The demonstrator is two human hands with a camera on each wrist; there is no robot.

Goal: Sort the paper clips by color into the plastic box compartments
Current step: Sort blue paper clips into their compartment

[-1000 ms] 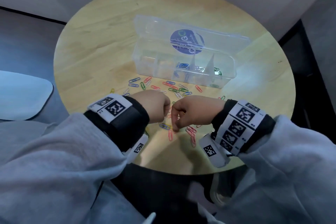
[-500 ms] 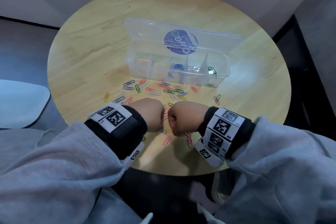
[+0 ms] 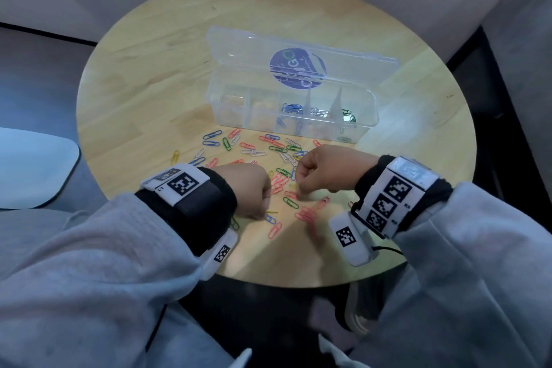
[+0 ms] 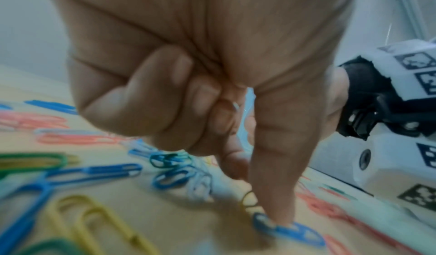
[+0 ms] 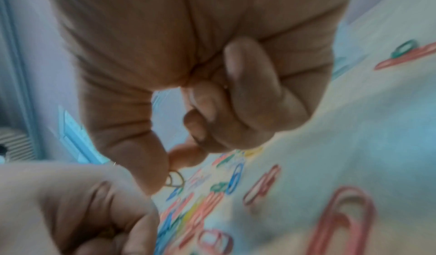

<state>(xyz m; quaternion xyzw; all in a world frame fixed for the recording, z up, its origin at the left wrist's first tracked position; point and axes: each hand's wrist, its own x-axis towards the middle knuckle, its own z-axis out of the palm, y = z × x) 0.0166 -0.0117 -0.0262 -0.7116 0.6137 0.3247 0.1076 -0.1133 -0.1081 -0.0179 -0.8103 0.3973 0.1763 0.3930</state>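
Note:
A clear plastic box (image 3: pixel 369 124) stands open mid-table, its lid (image 3: pixel 239 51) leaning back. Blue clips (image 3: pixel 291 107), pale clips (image 3: pixel 318 112) and green clips (image 3: pixel 349 115) lie in separate compartments. Several loose coloured paper clips (image 3: pixel 277 146) lie scattered in front of it. My left hand (image 3: pixel 263 213) (image 4: pixel 259 203) is curled, thumb and forefinger down on the table around a yellow clip (image 4: pixel 250 200), the thumb tip on a blue clip (image 4: pixel 290 230). My right hand (image 3: pixel 298 185) (image 5: pixel 172 169) is curled and pinches a yellowish clip (image 5: pixel 175 179) just above the table.
The round wooden table (image 3: pixel 143 75) ends close in front of my wrists. A pale seat (image 3: pixel 33 167) stands to the left, and a wall rises behind the table. A shoe (image 3: pixel 354 311) shows on the dark floor below.
My two fists, which were touching knuckle to knuckle, have drawn apart. The right hand has moved away toward the box; the left has stayed near the table's front.

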